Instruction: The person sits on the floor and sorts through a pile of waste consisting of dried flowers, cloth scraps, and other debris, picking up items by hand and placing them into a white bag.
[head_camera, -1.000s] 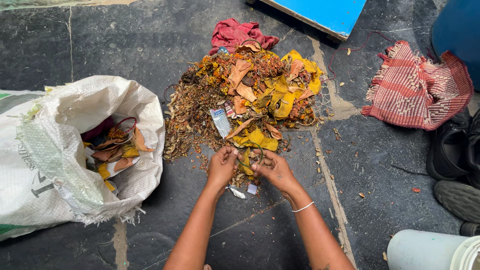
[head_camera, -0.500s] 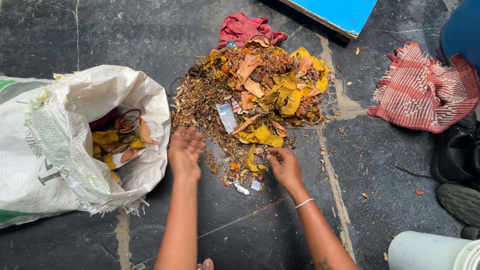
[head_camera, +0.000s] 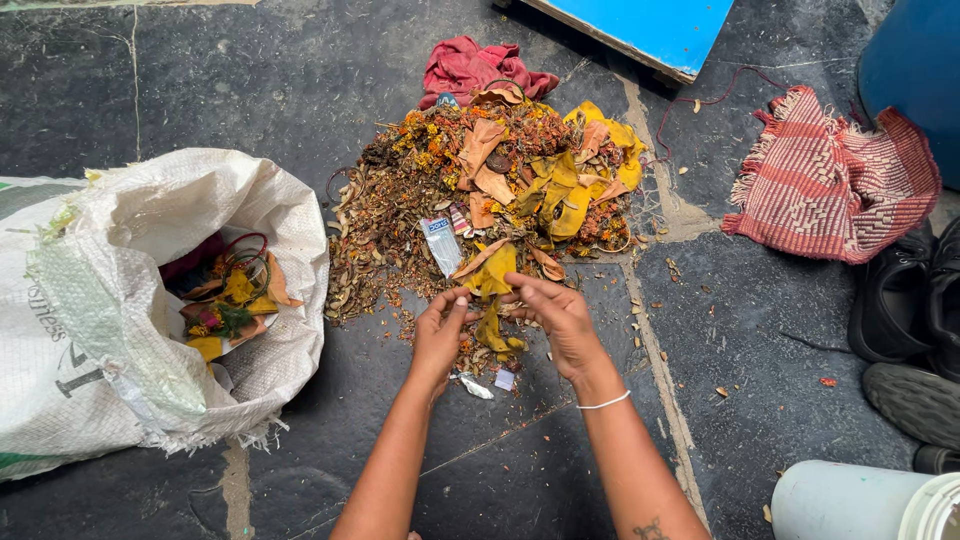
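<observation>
Left hand (head_camera: 440, 330): fingers pinch the yellow cloth scrap (head_camera: 492, 275) at its left edge.
Right hand (head_camera: 560, 315): grips the same scrap from the right (thin bracelet at the wrist).
Waste pile (head_camera: 480, 190): just beyond both grips.
White sack (head_camera: 130, 300): well left, mouth open.

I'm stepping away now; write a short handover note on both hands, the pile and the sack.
Left hand and right hand: both pinch a yellow cloth strip at the near edge of the heap of dried flowers, leaves and yellow cloth scraps.
White woven plastic sack lies open on the left, some flowers and scraps already inside.
Most of the heap remains on the dark stone floor.
</observation>
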